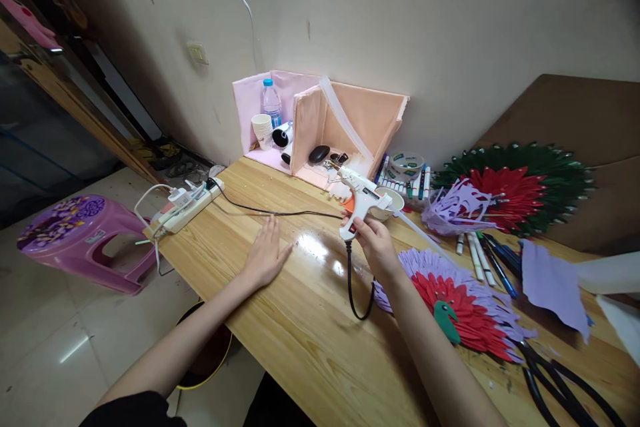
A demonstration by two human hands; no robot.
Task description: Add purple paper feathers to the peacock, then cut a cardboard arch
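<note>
My right hand (376,240) is closed around the handle of a white hot glue gun (364,195), held above the table with its nozzle toward the box at the back. A glue stick (423,233) sticks out of the gun's rear. From the handle a black cord (351,280) loops down to the tabletop. My left hand (267,255) lies flat on the wooden table (300,347) with its fingers stretched out and nothing in it. Beside my right forearm rests a red and purple paper bird (465,313) with a green head.
A white power strip (195,203) sits at the table's left edge. Behind are a pink open box (345,97), markers (423,180) and a tape roll (406,163). At right lie black-handled scissors (555,373), purple paper (553,287) and a green-red paper fan (555,180). A pink stool (107,250) stands left.
</note>
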